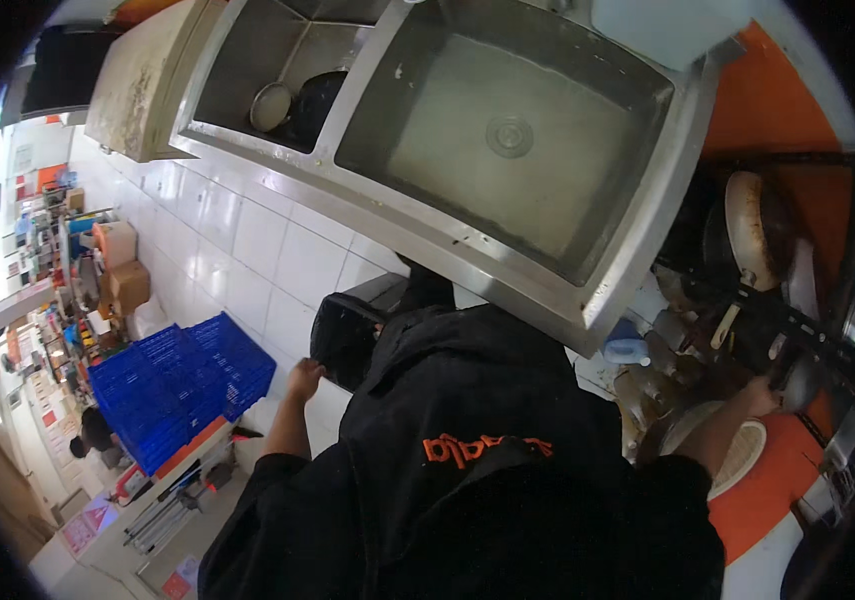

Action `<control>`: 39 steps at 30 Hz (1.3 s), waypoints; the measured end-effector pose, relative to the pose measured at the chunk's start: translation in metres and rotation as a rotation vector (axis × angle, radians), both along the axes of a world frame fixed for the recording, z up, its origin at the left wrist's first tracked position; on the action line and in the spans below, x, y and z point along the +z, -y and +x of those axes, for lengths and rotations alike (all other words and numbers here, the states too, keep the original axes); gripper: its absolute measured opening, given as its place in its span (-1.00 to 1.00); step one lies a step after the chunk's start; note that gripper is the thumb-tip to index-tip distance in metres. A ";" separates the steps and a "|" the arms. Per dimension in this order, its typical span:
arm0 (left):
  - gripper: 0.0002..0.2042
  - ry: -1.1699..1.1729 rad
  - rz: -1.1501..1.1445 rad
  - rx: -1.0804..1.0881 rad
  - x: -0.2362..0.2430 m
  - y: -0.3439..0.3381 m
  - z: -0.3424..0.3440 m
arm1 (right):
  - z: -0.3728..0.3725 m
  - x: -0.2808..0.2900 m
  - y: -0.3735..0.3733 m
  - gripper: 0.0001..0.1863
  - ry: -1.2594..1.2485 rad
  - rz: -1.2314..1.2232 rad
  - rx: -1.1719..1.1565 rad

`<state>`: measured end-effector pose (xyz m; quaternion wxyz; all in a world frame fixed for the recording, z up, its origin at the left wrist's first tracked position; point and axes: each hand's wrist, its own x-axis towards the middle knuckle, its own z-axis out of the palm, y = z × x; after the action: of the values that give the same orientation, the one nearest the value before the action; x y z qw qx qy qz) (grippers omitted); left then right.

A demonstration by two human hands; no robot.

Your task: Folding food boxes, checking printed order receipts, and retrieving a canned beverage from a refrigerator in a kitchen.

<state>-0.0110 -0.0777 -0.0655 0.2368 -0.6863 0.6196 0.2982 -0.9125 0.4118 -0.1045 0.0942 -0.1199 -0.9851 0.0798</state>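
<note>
My left hand point(305, 380) hangs at my left side beside a black bin point(339, 345), its fingers curled in with nothing visible in them. Far over to the right, my right hand point(759, 398) reaches to a dark metal rack point(797, 325) with pans on it. Its fingers look closed by the rack's lower edge, and what they grip is too small and dim to name. Above the hand, a worn frying pan point(747, 225) leans on the rack. A pale oval rim point(742, 460) shows beneath my right forearm.
Ahead stands a steel sink point(447, 235); water covers the drain point(509, 136) in its right basin. The left basin holds a small round strainer point(270, 107) and a black pot point(317, 108). Blue crates point(182, 375) stand at left. A blue-capped jug point(626, 345) and several bottles stand under the rack.
</note>
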 end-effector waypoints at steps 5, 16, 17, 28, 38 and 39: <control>-0.65 -0.108 0.086 0.042 -0.111 0.001 0.085 | 0.154 0.093 0.137 -0.58 -0.232 -0.175 -0.267; -0.72 -0.508 -0.138 0.383 -0.175 0.122 0.222 | 0.284 0.169 0.564 -0.63 -0.758 -0.027 1.129; -0.70 -0.448 -0.244 0.464 -0.200 0.140 0.271 | 0.294 0.171 0.606 -0.56 0.239 0.118 0.901; -0.57 -0.458 -0.377 0.624 -0.069 0.357 0.310 | 0.512 0.263 0.949 -0.37 0.859 -0.412 1.606; -0.44 -0.072 0.028 1.234 -0.151 0.250 0.469 | 0.927 0.287 1.273 -0.56 1.010 -0.569 2.287; -0.48 -0.097 0.022 1.224 -0.164 0.251 0.467 | 0.978 0.289 1.296 -0.56 1.128 -0.500 2.350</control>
<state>0.4561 -0.3284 -0.2291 0.0012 -0.9008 0.1202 0.4173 0.0653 -0.8839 0.1842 -0.4740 0.7673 -0.3651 0.2307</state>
